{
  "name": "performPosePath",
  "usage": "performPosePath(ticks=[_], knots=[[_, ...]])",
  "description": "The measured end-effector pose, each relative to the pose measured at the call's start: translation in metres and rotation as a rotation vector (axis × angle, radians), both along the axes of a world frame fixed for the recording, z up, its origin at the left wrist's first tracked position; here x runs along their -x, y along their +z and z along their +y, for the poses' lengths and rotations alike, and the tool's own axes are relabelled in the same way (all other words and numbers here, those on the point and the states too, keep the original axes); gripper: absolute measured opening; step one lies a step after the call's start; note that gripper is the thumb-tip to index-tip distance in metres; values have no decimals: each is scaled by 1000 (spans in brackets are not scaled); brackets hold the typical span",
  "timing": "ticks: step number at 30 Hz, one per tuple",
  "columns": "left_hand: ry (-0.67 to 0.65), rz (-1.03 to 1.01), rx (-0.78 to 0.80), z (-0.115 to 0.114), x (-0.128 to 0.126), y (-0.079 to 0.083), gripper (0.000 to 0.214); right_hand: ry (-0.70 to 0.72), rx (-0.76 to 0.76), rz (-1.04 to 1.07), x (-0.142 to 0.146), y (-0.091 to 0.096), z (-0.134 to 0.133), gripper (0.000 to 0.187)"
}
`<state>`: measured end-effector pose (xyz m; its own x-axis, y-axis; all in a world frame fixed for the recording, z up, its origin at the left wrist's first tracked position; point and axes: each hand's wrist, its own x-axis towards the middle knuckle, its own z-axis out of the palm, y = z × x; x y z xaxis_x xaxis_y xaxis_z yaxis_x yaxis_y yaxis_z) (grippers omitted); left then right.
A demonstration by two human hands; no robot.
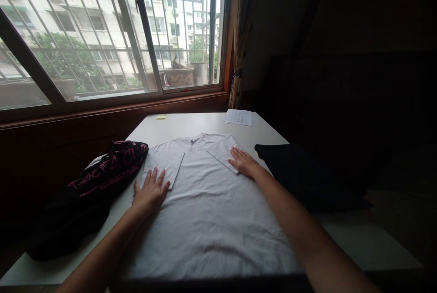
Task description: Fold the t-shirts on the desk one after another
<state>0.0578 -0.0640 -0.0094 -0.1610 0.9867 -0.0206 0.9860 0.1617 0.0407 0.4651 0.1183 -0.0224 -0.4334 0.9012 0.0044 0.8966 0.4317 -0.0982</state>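
Forearms (99,249) reach over the near end of the shirt (211,220), which lies spread on the worktop (201,124), collar (198,139) farthest away, sleeves (174,163) turned inward. On its left half the left hand (152,190) presses flat, fingers spread; on its right the right hand (243,162) presses flat, fingers closer; neither grips anything. A dragging palm could pull a sleeve askew and deepen the wrinkles. Left of the shirt, a black garment (112,174) sits close enough that a sideways sweep might catch it; right lies dark cloth (300,170); beyond the collar, papers (238,117) and a yellow note (161,117).
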Motion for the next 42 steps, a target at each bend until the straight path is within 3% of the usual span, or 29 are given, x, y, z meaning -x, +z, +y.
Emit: performPosePath(ticks=[11, 16, 21, 30, 37, 42], knots=[[38, 32, 20, -17, -12, -3, 64, 53, -101, -25, 7, 5, 7, 71], [36, 46, 19, -18, -14, 0, 63, -72, -349, -54, 14, 17, -17, 50], [41, 45, 14, -20, -16, 4, 64, -223, -425, -183, 3, 29, -60, 40], [34, 63, 13, -22, -15, 4, 64, -516, -159, -281, -41, 48, -144, 38], [33, 26, 8, -23, -16, 7, 64, -578, 146, -155, -66, 66, -167, 36], [39, 31, 33, -25, -19, 13, 64, -520, 326, 79, -107, 56, -190, 29]])
